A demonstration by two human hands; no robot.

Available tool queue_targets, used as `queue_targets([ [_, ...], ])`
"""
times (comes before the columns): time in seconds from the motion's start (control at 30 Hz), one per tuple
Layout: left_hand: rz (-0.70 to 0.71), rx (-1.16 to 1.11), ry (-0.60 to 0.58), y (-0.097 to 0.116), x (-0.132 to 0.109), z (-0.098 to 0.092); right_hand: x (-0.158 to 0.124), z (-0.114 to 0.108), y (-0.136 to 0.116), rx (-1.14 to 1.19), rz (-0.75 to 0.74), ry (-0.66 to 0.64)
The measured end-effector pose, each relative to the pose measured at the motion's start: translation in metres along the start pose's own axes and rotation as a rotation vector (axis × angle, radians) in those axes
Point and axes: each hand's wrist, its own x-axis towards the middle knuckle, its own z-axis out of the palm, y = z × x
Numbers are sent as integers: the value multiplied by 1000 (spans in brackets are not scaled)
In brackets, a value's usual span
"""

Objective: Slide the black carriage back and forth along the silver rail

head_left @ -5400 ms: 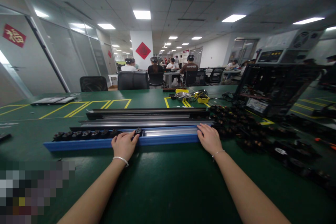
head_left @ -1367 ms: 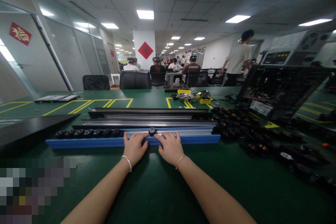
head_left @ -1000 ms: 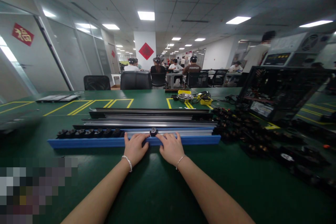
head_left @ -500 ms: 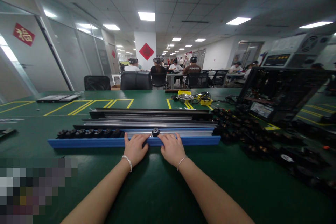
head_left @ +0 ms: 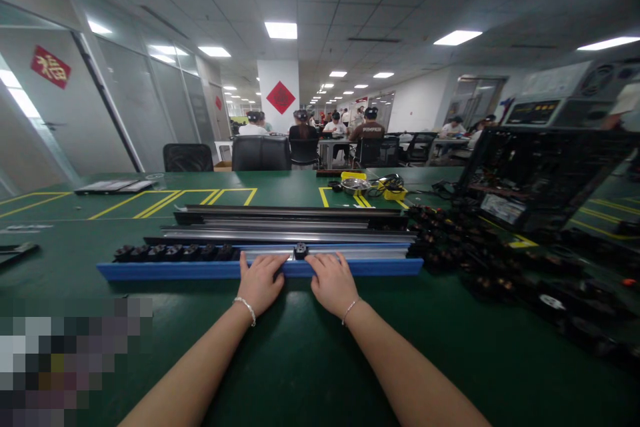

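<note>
A blue rail (head_left: pixel 165 271) lies lengthwise on the green counter (head_left: pixel 300 360), and both hands rest on its front edge. A single black block (head_left: pixel 301 251) sits upright in the rail, right of its middle, between the two hands. The left hand (head_left: pixel 261 279) is left of that block, fingers partly spread over the rail; the right hand (head_left: pixel 333 280) has its fingers bent over the edge, just beside the block (whether either hand truly grips anything, I cannot tell). A row of black blocks (head_left: pixel 174 252) fills the rail's left part. Dark rails (head_left: pixel 290 235) lie just behind the blue one, and a heap of black parts (head_left: pixel 465 240) spreads beyond its right end.
</note>
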Motion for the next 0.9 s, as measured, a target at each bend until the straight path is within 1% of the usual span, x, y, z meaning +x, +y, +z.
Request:
queue_targets([
  [0.3,11,2,17,-2,0,1,-1,2,3,18,-6,32],
  [0.9,29,11,13,-3,-1,2,-5,-3,6,6,34,12],
])
